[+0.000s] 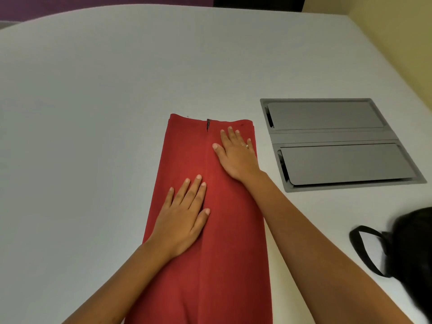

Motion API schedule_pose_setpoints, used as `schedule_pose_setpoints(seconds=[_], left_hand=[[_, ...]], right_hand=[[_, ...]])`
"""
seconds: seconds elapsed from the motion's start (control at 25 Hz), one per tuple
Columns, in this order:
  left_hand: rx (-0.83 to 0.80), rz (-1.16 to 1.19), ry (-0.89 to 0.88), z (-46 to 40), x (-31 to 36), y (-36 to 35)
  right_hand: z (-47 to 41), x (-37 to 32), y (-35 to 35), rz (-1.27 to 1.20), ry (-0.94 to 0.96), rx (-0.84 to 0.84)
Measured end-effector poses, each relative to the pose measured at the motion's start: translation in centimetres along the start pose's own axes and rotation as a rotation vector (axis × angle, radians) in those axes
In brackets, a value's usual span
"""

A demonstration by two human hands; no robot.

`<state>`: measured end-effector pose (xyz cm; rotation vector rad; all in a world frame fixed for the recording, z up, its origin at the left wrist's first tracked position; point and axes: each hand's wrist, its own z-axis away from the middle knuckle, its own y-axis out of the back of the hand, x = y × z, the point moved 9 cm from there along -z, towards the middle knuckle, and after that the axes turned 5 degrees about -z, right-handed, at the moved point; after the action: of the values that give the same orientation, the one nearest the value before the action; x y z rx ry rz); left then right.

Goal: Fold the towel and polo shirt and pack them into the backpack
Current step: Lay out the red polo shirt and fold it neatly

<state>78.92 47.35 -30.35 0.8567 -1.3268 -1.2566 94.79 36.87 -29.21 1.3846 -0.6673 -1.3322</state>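
Note:
A red cloth, folded into a long narrow strip, lies on the white table and runs from the near edge toward the middle. I cannot tell whether it is the towel or the polo shirt; a small dark tag shows at its far end. My left hand presses flat on the strip's left half, fingers straight. Farther up, my right hand lies flat on the right half, a ring on one finger. The black backpack sits at the right edge, partly cut off, with a strap looping toward me.
A grey recessed cable hatch with two flaps is set in the table to the right of the cloth. The table's far edge curves along the top; a yellow wall stands at the far right.

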Motion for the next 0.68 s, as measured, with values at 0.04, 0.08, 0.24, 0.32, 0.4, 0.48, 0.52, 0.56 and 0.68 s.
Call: schedule_pose_setpoints(seconds=[0.04,0.08,0.24,0.32,0.4,0.48,0.52,0.56,0.68], left_hand=[[-0.008,0.031,0.014,0.8,0.3,0.1],[-0.016,0.043,0.017,1.7,0.8,0.0],[0.000,-0.076,-0.036,6.1,2.9,-1.3],[-0.007,-0.093,-0.006,8.4,2.9,-2.3],[-0.001,-0.099,0.058,10.9,2.5,-2.8],[-0.021,-0.085,0.116,13.4,2.4,-3.2],[-0.036,-0.069,0.132,14.6,2.5,-3.3],[-0.047,-0.053,0.144,15.8,2.6,-3.3],[-0.108,0.000,0.173,18.6,2.6,-3.7]], right_hand=[[1.2,-0.6,0.2,0.000,0.007,0.025],[2.9,-1.2,0.0,0.011,0.024,0.048],[11.5,-2.8,-3.5,0.027,0.044,0.069],[15.5,-2.3,-4.9,0.049,-0.039,0.131],[19.4,-1.7,-5.7,0.062,-0.135,0.179],[23.2,-1.6,-6.3,0.061,-0.184,0.190],[25.0,-1.7,-6.6,0.056,-0.195,0.182],[26.8,-1.9,-6.8,0.056,-0.201,0.171],[31.3,-2.1,-7.7,0.071,-0.210,0.125]])
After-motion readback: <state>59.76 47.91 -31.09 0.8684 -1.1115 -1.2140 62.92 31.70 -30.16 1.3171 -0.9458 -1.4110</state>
